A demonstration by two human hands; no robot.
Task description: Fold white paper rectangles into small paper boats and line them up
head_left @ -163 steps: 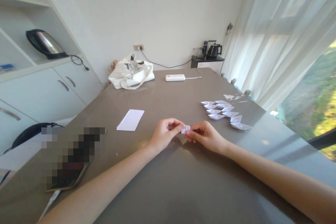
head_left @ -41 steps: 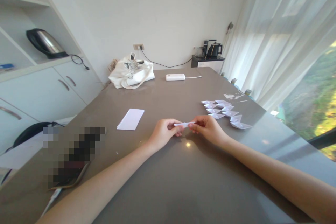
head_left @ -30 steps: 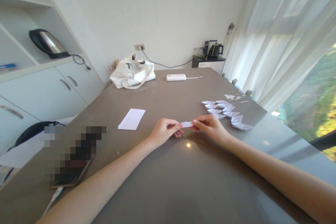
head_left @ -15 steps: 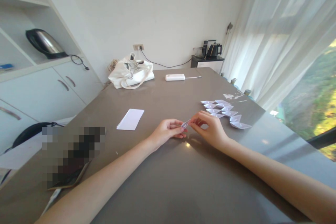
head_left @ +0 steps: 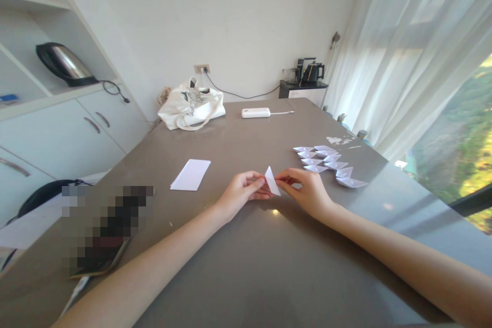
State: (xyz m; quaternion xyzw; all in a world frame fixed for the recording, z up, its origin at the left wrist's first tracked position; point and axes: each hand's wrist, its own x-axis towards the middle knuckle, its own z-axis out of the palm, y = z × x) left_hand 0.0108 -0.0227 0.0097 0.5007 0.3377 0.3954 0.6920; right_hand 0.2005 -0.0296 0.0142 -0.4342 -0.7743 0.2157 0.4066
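A small piece of folded white paper [head_left: 272, 182] is held up above the grey table, its pale face showing as a slanted narrow shape. My left hand [head_left: 243, 192] pinches it from the left with thumb and fingers. From the other side, my right hand [head_left: 305, 188] grips its right edge between thumb and forefinger. Just beyond the right hand, several folded paper boats [head_left: 325, 160] lie grouped in slanting rows. To the left of my left hand rests a small stack of white paper sheets [head_left: 191, 175].
A white handbag [head_left: 192, 105] and a white power bank [head_left: 255, 113] with a short cable sit at the table's far end. Torn paper scraps [head_left: 338, 140] lie near the right edge. A phone [head_left: 103, 256], partly blurred, lies at the left with a cable attached.
The folded paper has turned between my fingers, from a thin edge-on sliver to a broader upright face. Both hands stay in nearly the same place.
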